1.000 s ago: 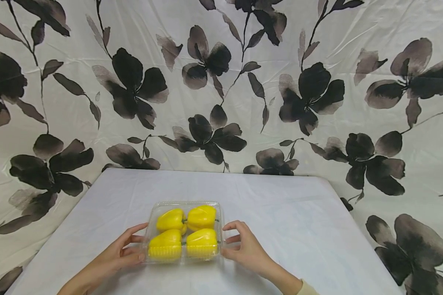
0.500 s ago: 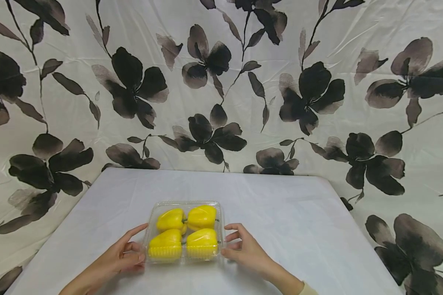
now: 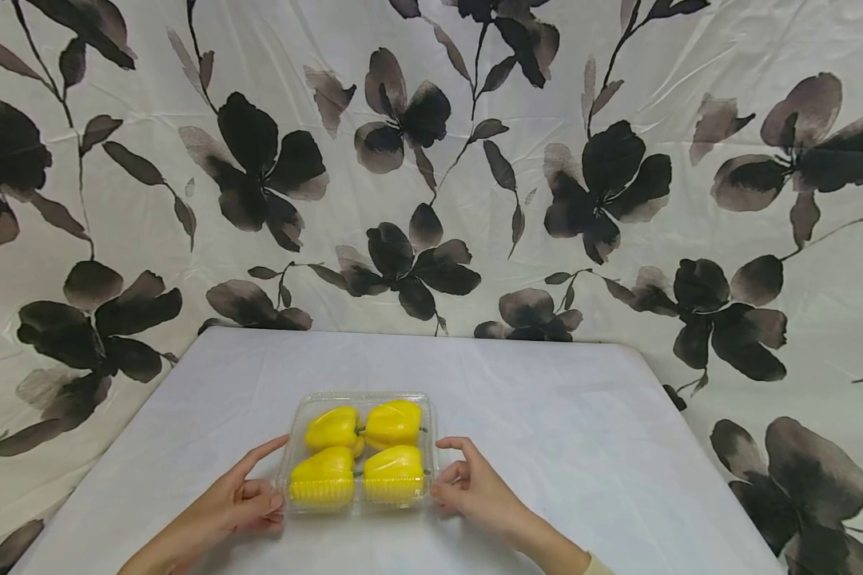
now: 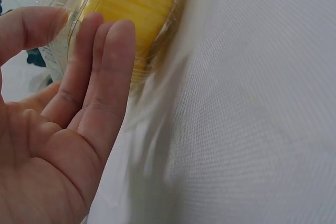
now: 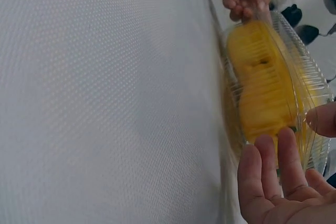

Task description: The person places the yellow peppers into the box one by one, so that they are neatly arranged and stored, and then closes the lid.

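Note:
A clear plastic clamshell container [image 3: 359,511] with a hinged lid holds several yellow bell peppers [image 3: 392,423], set in two rows with green stems. It is near the front of the white table. My left hand [image 3: 240,499] holds its left side, thumb and fingertips at the rim and index finger stretched along the edge. On the opposite side my right hand [image 3: 478,487] pinches the rim in the same way. In the left wrist view the fingers [image 4: 113,61] overlap the ribbed wall. The right wrist view has the thumb [image 5: 323,119] on the rim, fingers below it.
The white-covered table [image 3: 532,399] extends behind and to both sides of the container. Beyond its far edge hangs a pale curtain [image 3: 503,287] printed with dark flowers.
The container has stayed in place. The lower fingers of both hands have curled in slightly, while the index fingers remain extended along the sides.

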Demonstrator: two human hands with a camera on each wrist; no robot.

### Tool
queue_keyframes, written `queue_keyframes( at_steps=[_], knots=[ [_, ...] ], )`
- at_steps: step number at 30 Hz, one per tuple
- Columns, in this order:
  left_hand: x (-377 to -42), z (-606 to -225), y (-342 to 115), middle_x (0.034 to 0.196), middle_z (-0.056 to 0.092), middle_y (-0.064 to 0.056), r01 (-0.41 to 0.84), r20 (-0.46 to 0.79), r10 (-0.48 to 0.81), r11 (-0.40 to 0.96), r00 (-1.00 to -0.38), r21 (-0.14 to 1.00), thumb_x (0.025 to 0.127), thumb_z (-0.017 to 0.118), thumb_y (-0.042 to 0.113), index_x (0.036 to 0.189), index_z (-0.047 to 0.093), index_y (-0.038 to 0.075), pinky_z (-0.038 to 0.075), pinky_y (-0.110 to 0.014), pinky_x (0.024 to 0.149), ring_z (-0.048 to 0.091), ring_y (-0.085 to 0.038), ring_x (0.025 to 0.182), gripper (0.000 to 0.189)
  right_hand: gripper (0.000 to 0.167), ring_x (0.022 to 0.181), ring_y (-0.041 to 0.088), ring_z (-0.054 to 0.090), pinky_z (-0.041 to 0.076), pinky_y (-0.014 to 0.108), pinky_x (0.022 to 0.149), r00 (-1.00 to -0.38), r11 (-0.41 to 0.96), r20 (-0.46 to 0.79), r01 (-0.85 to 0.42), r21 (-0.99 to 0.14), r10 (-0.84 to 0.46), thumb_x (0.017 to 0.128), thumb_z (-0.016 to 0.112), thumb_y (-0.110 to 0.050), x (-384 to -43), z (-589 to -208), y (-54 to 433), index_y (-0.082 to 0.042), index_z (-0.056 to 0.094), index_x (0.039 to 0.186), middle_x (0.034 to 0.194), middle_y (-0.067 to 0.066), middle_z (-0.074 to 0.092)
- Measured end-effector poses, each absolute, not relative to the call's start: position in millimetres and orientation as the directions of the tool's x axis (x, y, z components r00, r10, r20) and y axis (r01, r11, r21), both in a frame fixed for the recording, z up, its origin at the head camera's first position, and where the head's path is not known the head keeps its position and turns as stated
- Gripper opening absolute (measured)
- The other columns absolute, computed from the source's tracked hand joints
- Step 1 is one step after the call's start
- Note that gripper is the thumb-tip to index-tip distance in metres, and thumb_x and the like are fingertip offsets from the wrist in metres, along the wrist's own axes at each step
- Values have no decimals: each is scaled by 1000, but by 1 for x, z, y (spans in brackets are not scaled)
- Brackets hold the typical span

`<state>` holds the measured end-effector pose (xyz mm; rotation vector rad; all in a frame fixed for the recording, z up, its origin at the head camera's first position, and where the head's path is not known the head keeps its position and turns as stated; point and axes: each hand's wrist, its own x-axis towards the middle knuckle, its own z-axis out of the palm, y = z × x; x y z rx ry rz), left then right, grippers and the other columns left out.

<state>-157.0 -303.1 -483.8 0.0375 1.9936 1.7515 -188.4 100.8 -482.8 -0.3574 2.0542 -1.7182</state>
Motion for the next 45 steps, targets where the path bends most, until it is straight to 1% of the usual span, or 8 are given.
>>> queue_keyframes(
  at_steps=[5,14,19,25,31,39,45],
  knots=[
    [-156,-483,-303,93,71,-10,-282,-331,326,188,-886,941,104,70,21,170,1,15,64,-38,88,73,-30,96,95,70,90,22,72,64,42,82,-868,187,-176,98,-978,-464,98,73,-11,-189,-484,100,-10,34,156,95,4,71],
    [-157,-482,-304,98,72,-13,-264,-314,358,182,-879,947,106,66,20,170,0,16,64,-39,86,71,-28,95,92,72,88,22,73,64,40,81,-858,160,-190,128,-979,-478,95,70,-6,-190,-485,98,-10,32,157,87,4,73],
    [-158,-482,-306,101,72,-15,-262,-310,386,172,-869,950,108,63,19,170,-1,19,64,-41,86,71,-30,96,90,76,86,21,72,63,38,81,-848,156,-195,134,-979,-493,94,69,-5,-190,-484,98,-12,30,158,85,3,72],
    [-158,-480,-307,103,73,-18,-273,-313,397,155,-863,950,109,61,20,170,-2,19,64,-42,86,72,-30,96,89,76,82,19,71,63,36,80,-835,131,-200,154,-979,-513,95,69,-6,-190,-482,97,-13,28,158,83,3,71],
    [-158,-479,-306,103,73,-19,-279,-317,392,152,-863,948,108,62,20,170,-2,18,64,-42,86,72,-30,96,89,75,82,19,70,62,35,79,-832,119,-191,151,-981,-520,95,69,-5,-190,-480,96,-11,27,157,82,2,69],
    [-159,-480,-305,99,72,-16,-270,-316,387,171,-866,948,107,64,19,170,0,17,64,-39,85,69,-28,94,90,77,82,19,69,60,33,79,-840,130,-166,115,-985,-517,97,68,-5,-189,-481,96,-9,25,161,82,2,69],
    [-158,-479,-304,98,72,-15,-264,-318,379,187,-869,946,108,62,19,170,-2,15,64,-39,86,70,-29,94,89,84,83,19,69,61,35,81,-840,135,-168,114,-984,-516,98,68,-5,-190,-482,96,-12,20,166,82,2,68]
  ],
)
